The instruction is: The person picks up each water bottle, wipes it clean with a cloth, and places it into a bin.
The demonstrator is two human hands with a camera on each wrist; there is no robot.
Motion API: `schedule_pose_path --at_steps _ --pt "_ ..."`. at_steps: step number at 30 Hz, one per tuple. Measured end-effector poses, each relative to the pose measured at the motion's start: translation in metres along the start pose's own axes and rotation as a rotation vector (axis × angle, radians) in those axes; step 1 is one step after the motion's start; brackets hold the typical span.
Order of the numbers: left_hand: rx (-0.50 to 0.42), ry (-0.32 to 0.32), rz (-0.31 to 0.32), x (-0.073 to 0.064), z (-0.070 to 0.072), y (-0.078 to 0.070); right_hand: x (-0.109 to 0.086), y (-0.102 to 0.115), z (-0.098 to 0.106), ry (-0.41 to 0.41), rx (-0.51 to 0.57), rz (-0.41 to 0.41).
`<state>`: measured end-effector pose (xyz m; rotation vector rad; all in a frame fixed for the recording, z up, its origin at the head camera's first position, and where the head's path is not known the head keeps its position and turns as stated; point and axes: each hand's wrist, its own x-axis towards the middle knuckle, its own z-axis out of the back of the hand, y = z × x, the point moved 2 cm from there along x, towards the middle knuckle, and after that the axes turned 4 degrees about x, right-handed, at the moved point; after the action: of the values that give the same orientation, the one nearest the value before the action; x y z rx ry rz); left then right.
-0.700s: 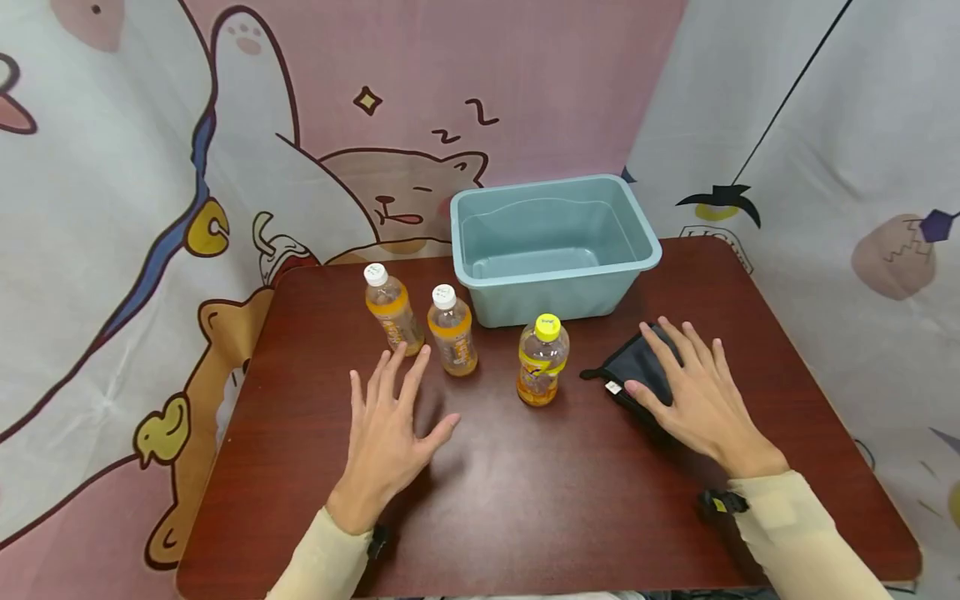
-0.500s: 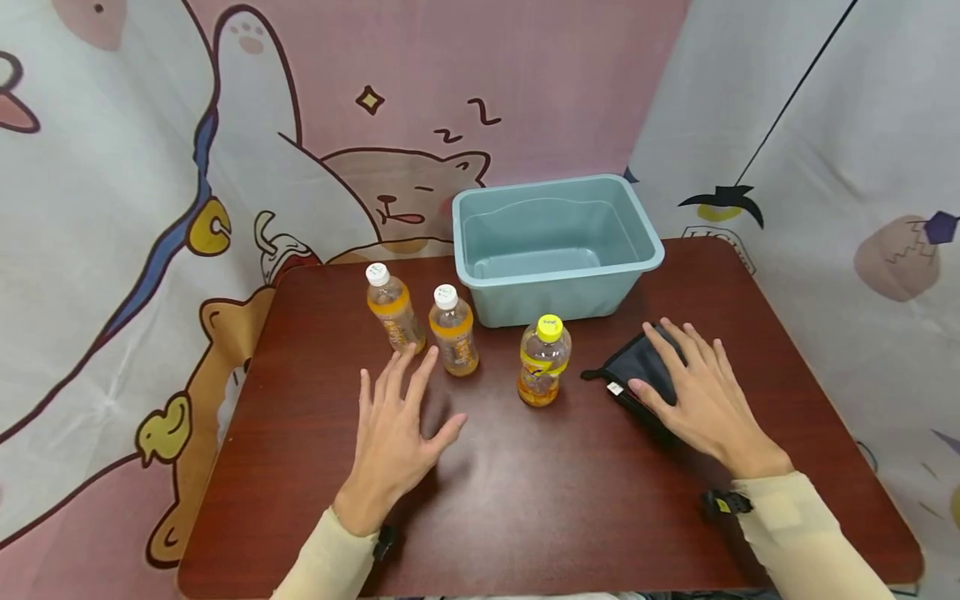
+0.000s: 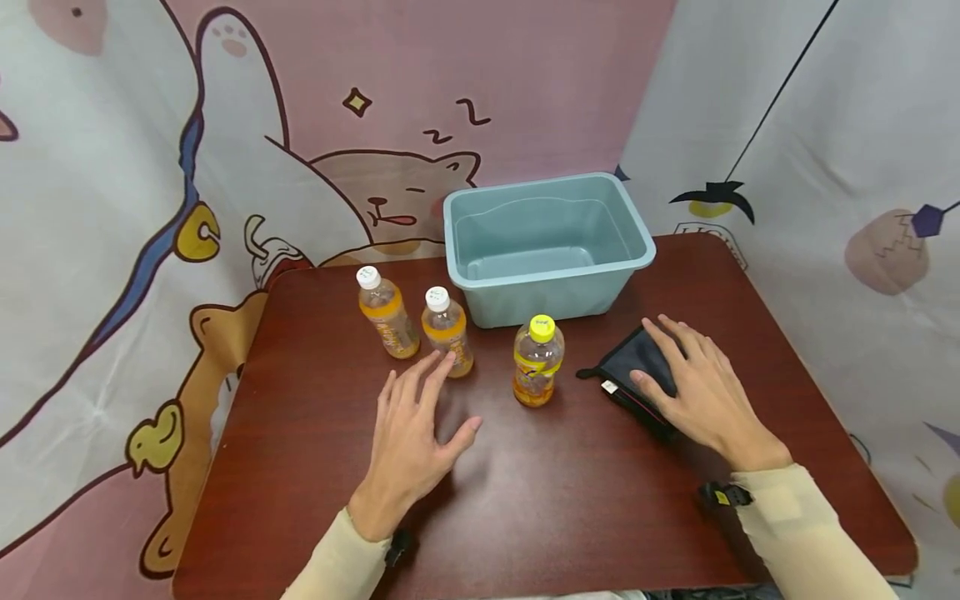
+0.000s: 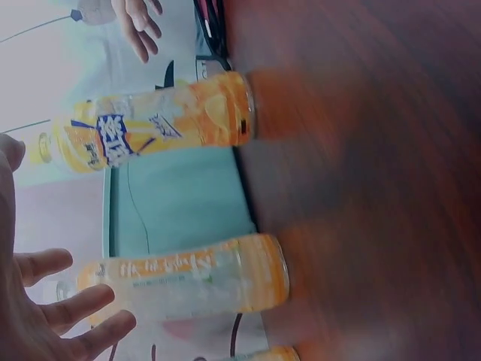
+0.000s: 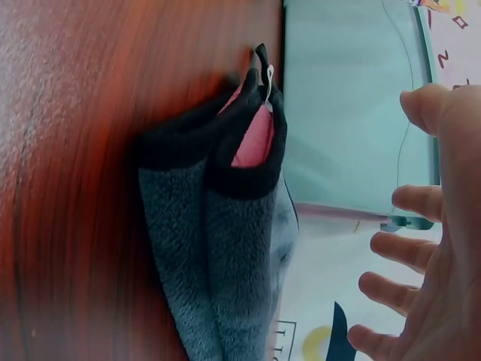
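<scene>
My left hand [image 3: 408, 446] hovers over the table with fingers spread, holding nothing. Its fingertips overlap the lower part of a white-capped bottle [image 3: 442, 327] in the head view; the left wrist view shows them in front of that bottle's cap end, and I cannot tell whether they touch. Another white-capped bottle [image 3: 390, 323] stands to the left, and a yellow-capped bottle [image 3: 537, 367] to the right. Above a folded dark grey cloth [image 3: 630, 362] is my right hand [image 3: 701, 400], fingers extended. The right wrist view shows the cloth's black edging and pink inner side, apart from the fingers.
A light blue plastic tub [image 3: 543, 302] stands at the back of the brown table [image 3: 525, 517], behind the bottles. A printed curtain [image 3: 570, 83] hangs close behind the table and along its sides.
My left hand has moved slightly right, from near the leftmost bottle toward the middle one. The head view has shifted a little. The right hand stays over the cloth.
</scene>
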<state>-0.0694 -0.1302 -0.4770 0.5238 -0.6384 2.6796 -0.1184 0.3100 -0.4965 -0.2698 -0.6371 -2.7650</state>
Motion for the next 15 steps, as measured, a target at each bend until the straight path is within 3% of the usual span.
schedule_pose_path --at_steps 5,15 --pt "-0.047 0.005 -0.017 0.003 -0.003 -0.010 -0.004 -0.006 -0.001 -0.016 0.020 -0.010" --pt "-0.122 0.008 -0.042 0.016 -0.010 -0.028 -0.009 -0.006 0.007 0.042 -0.007 -0.040"
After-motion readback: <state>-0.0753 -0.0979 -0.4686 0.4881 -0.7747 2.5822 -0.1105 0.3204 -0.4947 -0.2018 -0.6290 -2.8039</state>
